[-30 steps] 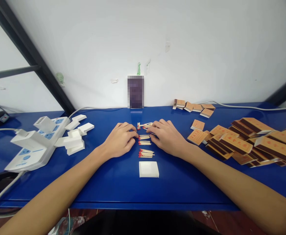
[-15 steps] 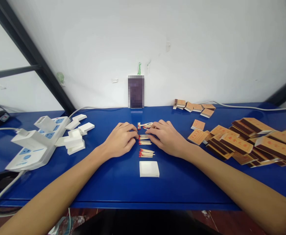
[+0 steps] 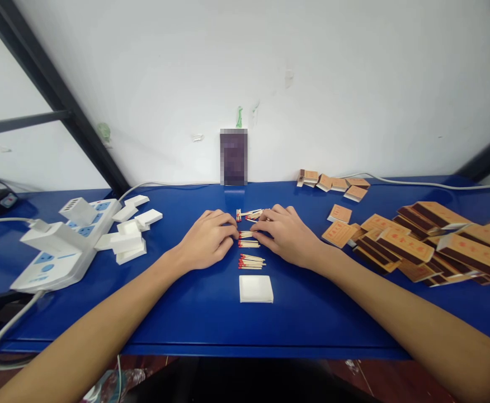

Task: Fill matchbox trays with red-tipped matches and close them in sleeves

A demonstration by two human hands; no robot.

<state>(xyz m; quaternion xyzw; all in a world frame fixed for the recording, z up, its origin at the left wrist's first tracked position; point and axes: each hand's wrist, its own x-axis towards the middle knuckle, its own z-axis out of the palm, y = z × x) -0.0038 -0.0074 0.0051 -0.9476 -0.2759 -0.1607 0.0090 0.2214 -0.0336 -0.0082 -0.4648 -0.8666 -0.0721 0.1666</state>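
Observation:
Small bundles of red-tipped matches (image 3: 250,261) lie in a column on the blue table (image 3: 211,313). My left hand (image 3: 208,242) and my right hand (image 3: 286,234) rest palm down on either side of the middle bundle (image 3: 247,240). Their curled fingertips pinch its two ends. Another loose bundle (image 3: 249,214) lies just beyond the fingers. A white inner matchbox tray (image 3: 255,289) sits nearest to me, below the matches.
At the left stand a white power strip (image 3: 56,246) with its cable and several white trays (image 3: 127,238). Orange matchbox sleeves (image 3: 421,240) are heaped at the right, with a few more (image 3: 333,182) by the wall. A blurred dark card (image 3: 233,157) leans on the wall.
Both hands have closed in slightly on the middle bundle of matches; nothing else on the table has moved.

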